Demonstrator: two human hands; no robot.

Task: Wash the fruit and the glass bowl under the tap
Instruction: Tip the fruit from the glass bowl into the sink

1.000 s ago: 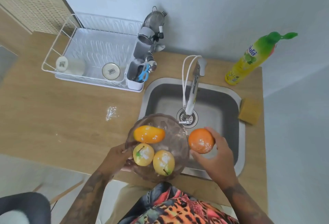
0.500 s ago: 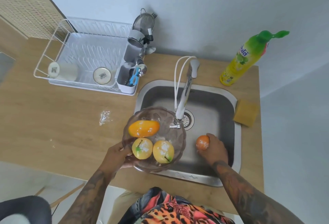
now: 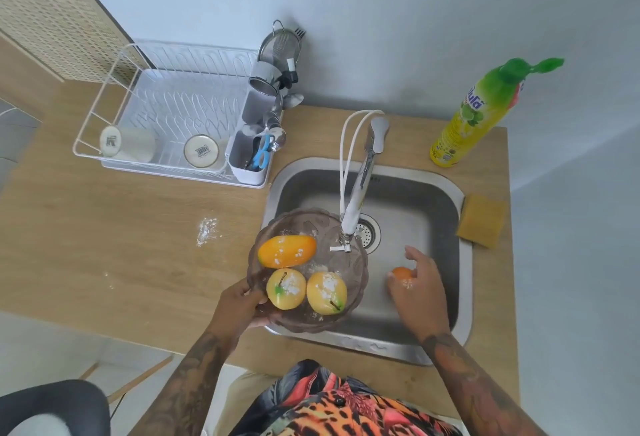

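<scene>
The tinted glass bowl [image 3: 311, 224] hangs over the left side of the steel sink [image 3: 415, 200]; my left hand [image 3: 239, 304] grips its near-left rim. Inside lie an orange-yellow mango [image 3: 286, 251] and two yellow round fruits [image 3: 286, 288] [image 3: 326, 293], all dusted with white powder. The white tap [image 3: 360, 189] reaches out above the bowl's far edge, and I see no water running. My right hand [image 3: 419, 293] is down in the sink with fingers spread, lying over an orange [image 3: 401, 273] on the sink floor. Most of the orange is hidden under the hand.
A white dish rack [image 3: 173, 117] with two cups and a utensil holder [image 3: 249, 158] stands at the back left. A yellow-green soap bottle [image 3: 474, 113] and a sponge [image 3: 481, 224] sit right of the sink. White powder [image 3: 207, 229] is spilled on the wooden counter.
My right hand carried the orange from beside the bowl down to the sink floor, and its fingers have now spread. The left hand kept hold of the bowl.
</scene>
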